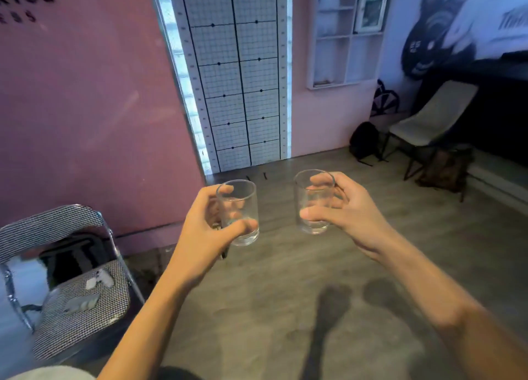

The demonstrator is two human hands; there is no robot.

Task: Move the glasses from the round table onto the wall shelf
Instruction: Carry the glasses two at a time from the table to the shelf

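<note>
The room looks like a fitness studio or gym lounge. A tall posture-assessment grid chart (238, 74) hangs on the far wall, and a mural of weight plates (434, 28) covers the far right wall. Raised lettering (25, 0) marks the pink wall on the left. A white wall shelf (347, 34) with open compartments hangs beside the chart. Two backpacks (364, 141) sit on the wood-look floor near a grey chair (428, 125); a houndstooth folding chair (71, 279) stands near left.

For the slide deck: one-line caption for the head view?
Left hand and right hand each carry an upright clear glass toward the wall shelf.
</note>
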